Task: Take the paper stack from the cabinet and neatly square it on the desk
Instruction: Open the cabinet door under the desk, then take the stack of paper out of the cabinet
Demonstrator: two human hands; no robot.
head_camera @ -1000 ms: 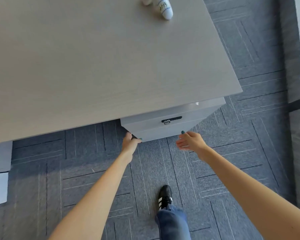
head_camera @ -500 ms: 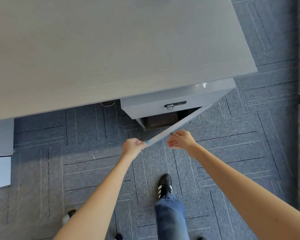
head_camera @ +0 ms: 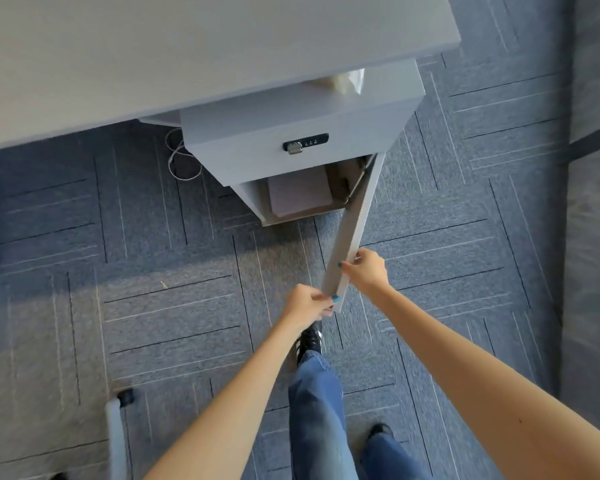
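Observation:
A grey cabinet [head_camera: 264,126] with a combination lock [head_camera: 305,144] stands under the right end of the grey desk [head_camera: 153,64]. Its lower door [head_camera: 355,223] is swung wide open toward me, hinged on the right. Inside the lower compartment lies a pale paper stack [head_camera: 300,195], flat on the floor of the cabinet. My left hand [head_camera: 307,303] grips the door's near corner. My right hand [head_camera: 364,271] holds the door's edge a little higher up, from the right side.
A crumpled plastic bag [head_camera: 347,81] rests on the cabinet top. A white cable [head_camera: 181,161] lies coiled on the blue-grey carpet left of the cabinet. A chair leg with a castor [head_camera: 118,407] sits at the lower left. My legs and shoes are below the hands.
The cabinet door has swung from shut to wide open, pulled by both hands, and the paper stack inside has come into sight. I have stepped back from the desk.

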